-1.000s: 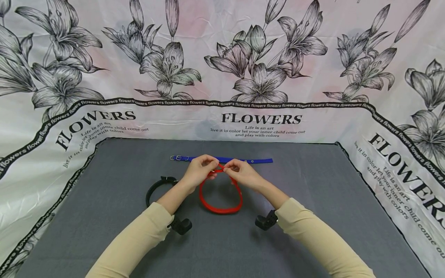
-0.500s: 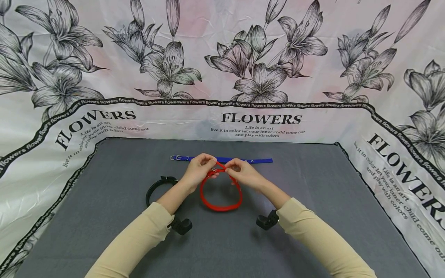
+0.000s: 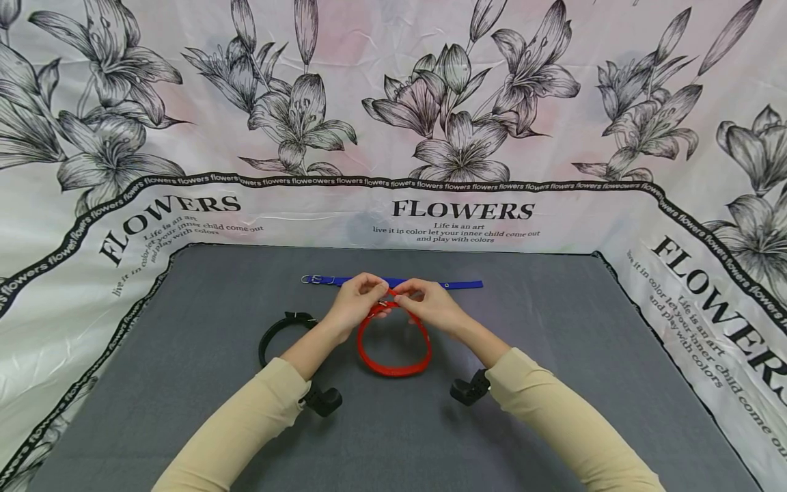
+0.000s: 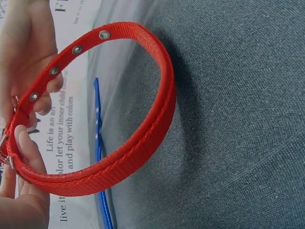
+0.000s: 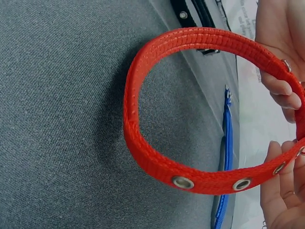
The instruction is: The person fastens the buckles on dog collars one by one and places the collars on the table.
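Right now, nearest the viewer, two cream sleeves (image 3: 246,424) reach forward over the grey counter (image 3: 553,383), each wrist wearing a small black camera. Just ahead, the red collar (image 3: 393,369) stands curled in a loop, its lower curve close to the counter and its two ends gathered up between the hands. On the left, the left hand (image 3: 353,304) has its fingers curled in, pinching the buckle end of the red collar, thumb and fingertip pressed on the strap right by the metal buckle (image 4: 5,155). On the right, the right hand (image 3: 430,305) pinches the other end, the one studded with metal eyelets (image 5: 183,182), fingers bent round the strap. The two hands meet almost knuckle to knuckle at the top of the loop. Off to the left lies a black collar (image 3: 277,331), partly behind the left forearm. Farther back, a blue collar (image 3: 458,284) lies stretched out flat across the counter, just beyond the fingers. Behind everything hangs a flower-print cloth (image 3: 461,137).
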Available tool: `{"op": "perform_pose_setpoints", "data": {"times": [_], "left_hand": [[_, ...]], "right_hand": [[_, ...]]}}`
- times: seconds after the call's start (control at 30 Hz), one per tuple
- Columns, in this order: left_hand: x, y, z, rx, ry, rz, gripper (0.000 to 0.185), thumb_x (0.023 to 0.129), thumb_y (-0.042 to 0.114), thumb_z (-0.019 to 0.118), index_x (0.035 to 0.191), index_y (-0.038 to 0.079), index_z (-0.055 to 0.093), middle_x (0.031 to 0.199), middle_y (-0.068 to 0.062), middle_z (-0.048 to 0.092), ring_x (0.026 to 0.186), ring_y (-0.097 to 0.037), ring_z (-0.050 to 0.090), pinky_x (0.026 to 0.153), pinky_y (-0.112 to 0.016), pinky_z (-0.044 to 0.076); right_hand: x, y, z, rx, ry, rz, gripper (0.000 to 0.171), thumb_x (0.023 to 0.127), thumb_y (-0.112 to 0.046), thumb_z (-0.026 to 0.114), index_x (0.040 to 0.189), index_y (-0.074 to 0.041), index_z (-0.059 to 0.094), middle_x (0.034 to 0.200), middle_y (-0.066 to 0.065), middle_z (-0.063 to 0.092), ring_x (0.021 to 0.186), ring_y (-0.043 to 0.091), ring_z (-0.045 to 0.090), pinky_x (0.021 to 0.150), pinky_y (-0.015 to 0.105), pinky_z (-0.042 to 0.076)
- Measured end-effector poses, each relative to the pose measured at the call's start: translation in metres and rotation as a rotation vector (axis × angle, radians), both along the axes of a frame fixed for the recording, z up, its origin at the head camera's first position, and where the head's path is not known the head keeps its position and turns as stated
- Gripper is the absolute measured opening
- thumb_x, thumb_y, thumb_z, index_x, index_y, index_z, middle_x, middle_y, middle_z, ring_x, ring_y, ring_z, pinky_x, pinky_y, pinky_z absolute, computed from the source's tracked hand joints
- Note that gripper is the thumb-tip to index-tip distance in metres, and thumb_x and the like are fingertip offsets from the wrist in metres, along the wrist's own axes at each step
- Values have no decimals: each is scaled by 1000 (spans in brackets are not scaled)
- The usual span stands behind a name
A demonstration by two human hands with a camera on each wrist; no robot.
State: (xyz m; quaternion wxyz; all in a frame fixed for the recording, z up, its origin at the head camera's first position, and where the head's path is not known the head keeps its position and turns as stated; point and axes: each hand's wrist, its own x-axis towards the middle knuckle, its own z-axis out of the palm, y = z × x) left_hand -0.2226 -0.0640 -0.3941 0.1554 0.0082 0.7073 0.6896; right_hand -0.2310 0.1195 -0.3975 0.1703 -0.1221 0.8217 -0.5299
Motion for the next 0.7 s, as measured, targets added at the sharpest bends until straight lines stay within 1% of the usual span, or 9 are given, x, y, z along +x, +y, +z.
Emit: {"op": "perform_pose_setpoints", "data": {"times": [0.13,0.23,0.33,0.43,0.5,0.6,0.7], "left_hand": [[0,0,-4,-5,23,8,33,94,26,54,117,2,53,106,-14,59,85,-30,67,77,-39,53],[1,0,-7,-8,37,-4,32,93,27,55,115,4,54,106,-14,61,82,-25,68,77,-38,53],[1,-2,-11,-22,46,-31,31,93,29,55,114,5,54,105,-13,62,84,-26,67,81,-41,52],[1,-4,-14,-78,61,-53,32,92,30,56,114,7,55,105,-12,63,90,-31,66,88,-45,48],[1,-6,-16,-110,65,-70,33,91,30,58,114,7,55,107,-13,64,96,-33,64,91,-47,45],[0,-8,-18,-178,81,-89,32,88,29,62,113,9,59,107,-12,65,98,-30,63,89,-45,46],[0,-9,-20,-219,92,-94,28,87,28,65,108,10,63,103,-9,65,96,-26,62,85,-41,48]], "right_hand": [[0,0,0,-11,0,4,24,91,-24,58,113,-14,60,106,23,60,81,42,60,72,50,51],[0,0,0,-41,2,2,24,92,-23,57,112,-12,59,104,21,60,84,45,58,72,51,51],[0,0,-1,-75,4,-4,24,92,-21,57,113,-9,57,102,19,59,89,47,55,72,52,51],[0,0,-1,-100,-3,-23,27,93,-19,56,115,-5,55,100,20,56,88,46,53,72,53,51],[0,1,-1,-106,-9,-44,27,93,-20,55,116,-6,54,100,18,55,82,41,55,73,53,51],[0,2,0,-114,-12,-69,27,94,-20,54,117,-7,53,99,12,53,71,28,56,73,53,51],[7,0,12,-115,-19,-75,26,94,-18,53,117,-5,52,101,12,53,67,19,55,73,50,52]]}}
